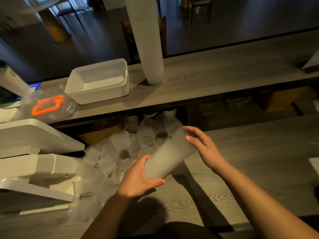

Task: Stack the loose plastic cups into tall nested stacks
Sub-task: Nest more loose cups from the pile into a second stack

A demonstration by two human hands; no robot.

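The left hand is curled round the closed bottom end of a short stack of nested cups, held tilted above the near bench with its open mouth pointing far and right. The right hand pinches the stack's rim with thumb and fingertips, apparently seating the top cup.

To do this well, I would keep the left grip firm but not squeezing, since thin plastic will buckle and jam. Push the rim straight along the stack's axis, so the cup slides in square rather than cocked.

The loose cups lie heaped just beyond and left of the hands, within easy reach of the right. A tall finished stack stands on the far bench, beside a white tub.
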